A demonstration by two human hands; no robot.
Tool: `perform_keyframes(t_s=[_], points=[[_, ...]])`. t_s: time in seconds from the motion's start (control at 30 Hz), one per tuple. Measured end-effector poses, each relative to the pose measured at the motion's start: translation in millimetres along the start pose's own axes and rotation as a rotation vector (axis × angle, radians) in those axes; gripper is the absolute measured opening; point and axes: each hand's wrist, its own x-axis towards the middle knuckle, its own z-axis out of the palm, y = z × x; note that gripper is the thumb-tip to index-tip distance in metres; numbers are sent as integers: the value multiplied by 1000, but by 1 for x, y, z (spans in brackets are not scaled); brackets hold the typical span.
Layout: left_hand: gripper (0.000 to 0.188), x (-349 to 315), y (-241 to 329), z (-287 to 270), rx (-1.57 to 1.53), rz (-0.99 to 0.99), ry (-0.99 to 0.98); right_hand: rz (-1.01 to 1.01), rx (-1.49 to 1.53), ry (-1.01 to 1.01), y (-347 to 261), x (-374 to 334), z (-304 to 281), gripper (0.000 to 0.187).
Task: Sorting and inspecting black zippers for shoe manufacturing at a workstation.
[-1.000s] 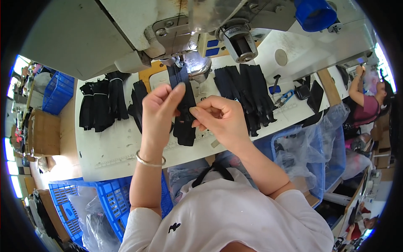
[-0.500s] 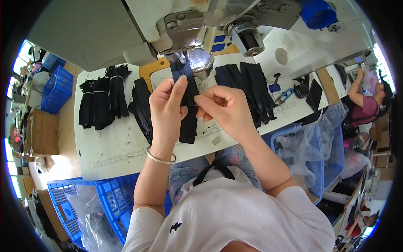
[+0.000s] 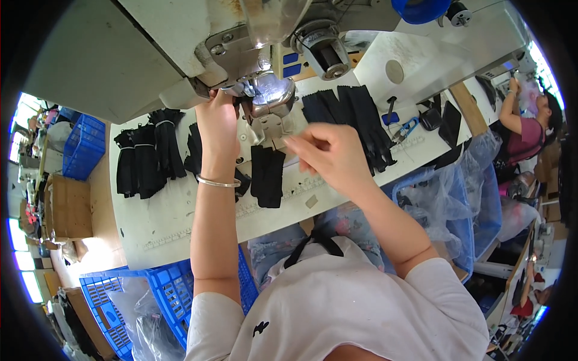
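Note:
My left hand [image 3: 218, 123] reaches up beside the sewing machine's needle area [image 3: 265, 96], under the machine head. Its fingers are mostly hidden there, so what they hold cannot be seen. My right hand [image 3: 334, 155] hovers over the table right of the presser area, thumb and forefinger brought together; anything between them is too small to make out. Between my arms lies a short stack of black zippers [image 3: 267, 177] in front of the needle plate. More black zippers [image 3: 194, 147] lie partly behind my left forearm.
Tied bundles of black zippers [image 3: 144, 156] lie at the table's left; loose zippers [image 3: 352, 123] lie at the right. Blue-handled snips [image 3: 407, 129] are farther right. Blue crates [image 3: 171, 295] and a plastic-lined bin [image 3: 445, 210] stand below the table edge. A co-worker [image 3: 530, 120] sits far right.
My left hand has moved up and left under the machine head. The black zipper both hands held at the needle is gone from view. My right hand has drawn slightly right, away from it.

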Motion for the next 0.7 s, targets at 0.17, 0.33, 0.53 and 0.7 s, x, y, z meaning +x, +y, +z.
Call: perform_keyframes(t_s=[0.17,0.33,0.53,0.7], points=[[16,13,-3,-9,-79,31,-124,112,28,130,24,-28,-47,21],[14,8,7,-19,-82,64,-126,60,-77,317,45,-9,-101,18],[30,-45,20,-62,388,59,122,-218,-895,218,76,2,-86,21],[40,-81,-8,-102,530,25,66,-230,-1336,274,79,3,-74,20]])
